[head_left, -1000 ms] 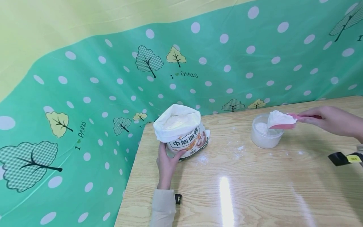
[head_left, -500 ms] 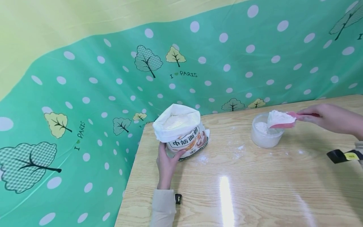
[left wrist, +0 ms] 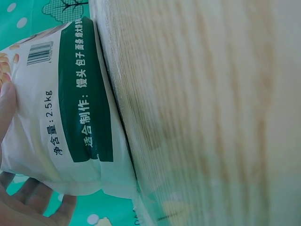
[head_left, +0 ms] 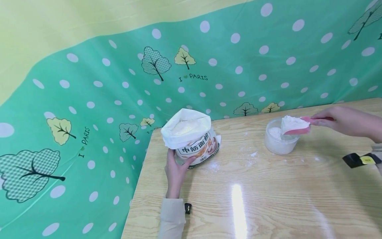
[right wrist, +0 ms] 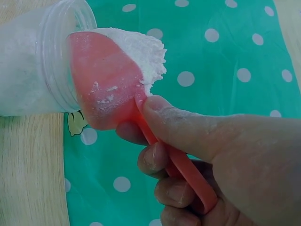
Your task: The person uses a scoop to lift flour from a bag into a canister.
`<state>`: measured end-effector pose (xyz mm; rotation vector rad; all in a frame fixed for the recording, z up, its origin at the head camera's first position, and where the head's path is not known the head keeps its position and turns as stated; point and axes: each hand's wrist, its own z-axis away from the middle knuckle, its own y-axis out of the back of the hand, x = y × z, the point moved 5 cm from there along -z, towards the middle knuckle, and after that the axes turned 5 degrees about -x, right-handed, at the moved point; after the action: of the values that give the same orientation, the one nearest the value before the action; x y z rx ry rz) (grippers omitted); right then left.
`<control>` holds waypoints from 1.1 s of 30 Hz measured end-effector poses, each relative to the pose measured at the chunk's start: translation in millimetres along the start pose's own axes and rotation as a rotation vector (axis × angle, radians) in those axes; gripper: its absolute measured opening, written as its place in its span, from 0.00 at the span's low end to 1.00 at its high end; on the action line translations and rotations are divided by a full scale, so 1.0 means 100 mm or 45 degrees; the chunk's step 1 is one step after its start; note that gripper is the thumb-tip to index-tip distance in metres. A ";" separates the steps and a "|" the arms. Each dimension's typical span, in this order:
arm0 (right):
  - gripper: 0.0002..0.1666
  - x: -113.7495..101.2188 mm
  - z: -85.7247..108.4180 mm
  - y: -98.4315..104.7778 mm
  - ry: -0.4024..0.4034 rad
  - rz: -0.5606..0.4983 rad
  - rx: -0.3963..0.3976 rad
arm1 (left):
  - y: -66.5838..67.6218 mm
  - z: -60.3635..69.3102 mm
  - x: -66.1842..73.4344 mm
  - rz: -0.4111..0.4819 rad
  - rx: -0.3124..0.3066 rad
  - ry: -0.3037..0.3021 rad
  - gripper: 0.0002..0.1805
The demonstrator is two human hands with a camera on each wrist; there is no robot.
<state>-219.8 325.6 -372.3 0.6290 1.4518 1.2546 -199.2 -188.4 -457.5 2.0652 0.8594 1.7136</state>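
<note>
My left hand (head_left: 176, 172) grips the lower left side of an upright bag of flour (head_left: 197, 149), thumb on the printed front and fingers round the side. In the left wrist view the bag (left wrist: 37, 108) shows a green band and "2.5kg". Its white rim is rolled outward, with flour visible inside. At the right, my right hand (head_left: 343, 122) holds the handle of a pink scoop (head_left: 296, 131). White flour (right wrist: 141, 54) is heaped in that scoop, which hangs over the mouth of a clear plastic jar (head_left: 280, 146). More flour lies in the jar.
Both containers stand on a wood-grain table (head_left: 268, 199), with flour spilled (head_left: 253, 154) between them. A green dotted cloth (head_left: 226, 66) hangs behind the table and along its left side. A black strap with a yellow label (head_left: 362, 160) is at my right wrist.
My right hand and wrist strap have shifted slightly left and up in the head view. The heaped scoop stays above the jar; my left hand keeps its grip on the bag.
</note>
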 end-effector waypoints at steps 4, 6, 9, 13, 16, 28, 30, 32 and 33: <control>0.14 -0.02 -0.03 0.01 -0.018 0.008 -0.024 | 0.00 0.00 -0.01 -0.003 -0.001 -0.003 0.50; 0.14 -0.03 -0.05 0.01 -0.031 0.021 -0.038 | 0.00 0.00 -0.01 -0.004 0.002 -0.011 0.50; 0.13 -0.04 -0.05 0.02 -0.041 0.043 -0.053 | 0.00 0.01 0.00 -0.005 0.005 -0.017 0.50; 0.13 -0.06 -0.06 0.04 -0.056 0.049 -0.073 | 0.00 0.01 0.00 0.000 0.005 -0.011 0.51; 0.13 -0.08 -0.06 0.05 -0.064 0.060 -0.084 | 0.00 0.01 0.00 0.000 0.003 -0.002 0.51; 0.12 -0.19 -0.08 0.09 -0.075 0.131 -0.106 | 0.01 0.00 0.00 -0.006 -0.003 0.012 0.51; 0.11 -0.21 -0.09 0.09 -0.088 0.144 -0.115 | 0.01 0.00 0.01 -0.006 -0.002 0.011 0.51; 0.11 -0.22 -0.09 0.10 -0.097 0.149 -0.119 | 0.01 0.00 0.01 -0.006 -0.003 0.013 0.51; 0.11 -0.23 -0.09 0.10 -0.099 0.149 -0.121 | 0.01 0.01 0.01 -0.006 -0.003 0.013 0.51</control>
<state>-223.8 305.3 -355.9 0.6991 1.2992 1.3671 -198.4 -188.4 -456.5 2.0534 0.8642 1.7231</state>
